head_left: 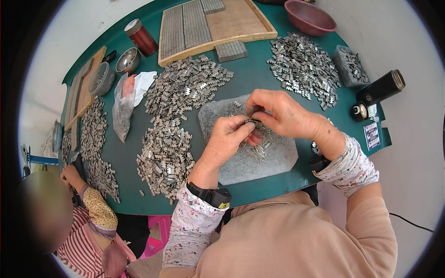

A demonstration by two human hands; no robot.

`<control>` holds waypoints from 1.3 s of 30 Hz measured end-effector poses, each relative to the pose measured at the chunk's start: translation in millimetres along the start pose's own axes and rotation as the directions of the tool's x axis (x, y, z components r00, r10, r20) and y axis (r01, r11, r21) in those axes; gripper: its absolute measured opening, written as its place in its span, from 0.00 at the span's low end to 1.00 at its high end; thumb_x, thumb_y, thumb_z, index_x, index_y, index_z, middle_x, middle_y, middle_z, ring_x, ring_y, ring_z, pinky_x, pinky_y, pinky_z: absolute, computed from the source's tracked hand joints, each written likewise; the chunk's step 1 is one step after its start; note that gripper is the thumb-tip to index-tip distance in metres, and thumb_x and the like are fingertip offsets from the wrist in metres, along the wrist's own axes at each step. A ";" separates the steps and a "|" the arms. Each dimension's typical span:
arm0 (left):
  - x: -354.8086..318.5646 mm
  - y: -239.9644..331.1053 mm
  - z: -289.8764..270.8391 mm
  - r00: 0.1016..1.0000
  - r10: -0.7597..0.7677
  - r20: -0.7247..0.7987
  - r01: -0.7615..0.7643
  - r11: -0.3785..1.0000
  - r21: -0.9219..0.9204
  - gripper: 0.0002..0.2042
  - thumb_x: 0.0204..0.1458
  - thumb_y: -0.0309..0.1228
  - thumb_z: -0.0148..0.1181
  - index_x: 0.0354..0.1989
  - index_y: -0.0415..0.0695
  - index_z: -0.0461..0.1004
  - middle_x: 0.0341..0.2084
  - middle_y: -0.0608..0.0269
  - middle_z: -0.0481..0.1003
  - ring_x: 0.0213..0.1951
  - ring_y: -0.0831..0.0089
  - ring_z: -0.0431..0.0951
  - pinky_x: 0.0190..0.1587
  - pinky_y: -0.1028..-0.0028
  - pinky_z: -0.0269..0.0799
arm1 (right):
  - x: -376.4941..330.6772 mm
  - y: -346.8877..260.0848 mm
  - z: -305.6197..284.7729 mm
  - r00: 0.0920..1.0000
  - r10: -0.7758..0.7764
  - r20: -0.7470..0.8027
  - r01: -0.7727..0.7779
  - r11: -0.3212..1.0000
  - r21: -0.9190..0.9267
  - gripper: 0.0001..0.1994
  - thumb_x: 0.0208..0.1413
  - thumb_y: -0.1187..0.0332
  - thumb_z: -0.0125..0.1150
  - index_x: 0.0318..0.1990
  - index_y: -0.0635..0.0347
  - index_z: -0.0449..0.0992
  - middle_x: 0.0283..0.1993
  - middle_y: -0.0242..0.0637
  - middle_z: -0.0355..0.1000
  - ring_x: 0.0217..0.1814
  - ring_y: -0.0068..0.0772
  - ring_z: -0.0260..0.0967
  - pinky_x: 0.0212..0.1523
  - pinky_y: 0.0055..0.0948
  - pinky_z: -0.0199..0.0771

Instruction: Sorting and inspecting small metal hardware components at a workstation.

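Over a grey felt-like mat (273, 160) my two hands meet, fingertips close together. My left hand (227, 137) pinches a small dark metal link piece (251, 121) between thumb and fingers. From the right, my right hand (285, 115) is closed with thumb and forefinger at the same piece; the fingers partly hide it. Just below lies a loose heap of thin silvery pins (259, 149) on the mat. Left of the mat are a pile of small flat metal link pieces (167, 155) and, farther back, a pile of toothed ones (187, 85).
Farther back stand a wooden tray (241, 23) with rows of assembled links, a red tumbler (140, 38) and a maroon bowl (309, 18). At right are another toothed-piece pile (304, 67), a plastic box (351, 67) and a black flask (380, 88). A co-worker's hand (71, 176) shows at left.
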State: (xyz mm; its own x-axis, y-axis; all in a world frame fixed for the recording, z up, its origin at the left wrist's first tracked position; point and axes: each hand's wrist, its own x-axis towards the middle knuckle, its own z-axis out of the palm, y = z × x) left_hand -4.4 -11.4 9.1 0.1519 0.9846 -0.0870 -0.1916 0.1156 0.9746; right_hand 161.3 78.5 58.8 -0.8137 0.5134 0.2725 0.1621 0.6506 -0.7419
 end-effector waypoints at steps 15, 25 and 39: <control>0.5 -9.5 0.5 0.993 0.082 -0.085 -0.042 0.921 0.387 0.07 0.56 0.26 0.55 0.33 0.34 0.76 0.16 0.60 0.73 0.18 0.77 0.72 0.23 0.74 0.67 | 7.0 -13.6 9.2 0.964 -0.203 0.170 0.253 0.894 -0.370 0.13 0.33 0.81 0.63 0.29 0.61 0.68 0.32 0.42 0.69 0.40 0.49 0.70 0.37 0.41 0.71; -2.0 -3.5 3.5 0.989 0.061 -0.133 -0.031 0.976 0.218 0.07 0.57 0.28 0.54 0.32 0.36 0.74 0.15 0.67 0.69 0.18 0.82 0.68 0.21 0.77 0.64 | 2.0 -10.8 15.9 0.981 -0.180 -0.078 0.145 0.934 -0.328 0.10 0.41 0.80 0.61 0.34 0.65 0.69 0.32 0.44 0.70 0.35 0.51 0.70 0.33 0.41 0.70; -2.7 0.5 -13.1 0.998 -0.038 -0.044 0.033 0.995 -0.091 0.10 0.58 0.32 0.54 0.29 0.39 0.74 0.19 0.69 0.70 0.21 0.82 0.67 0.24 0.82 0.61 | -19.9 -9.1 30.1 0.960 -0.202 -0.192 0.118 0.919 -0.377 0.24 0.40 0.72 0.68 0.49 0.64 0.71 0.38 0.42 0.67 0.38 0.45 0.71 0.35 0.36 0.73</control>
State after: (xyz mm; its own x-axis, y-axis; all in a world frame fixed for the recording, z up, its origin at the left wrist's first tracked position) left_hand -17.6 -12.2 7.1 0.1165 0.9843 -0.1324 -0.2737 0.1600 0.9484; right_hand 159.1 45.5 41.7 -0.7067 0.4692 0.5296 0.2631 0.8691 -0.4188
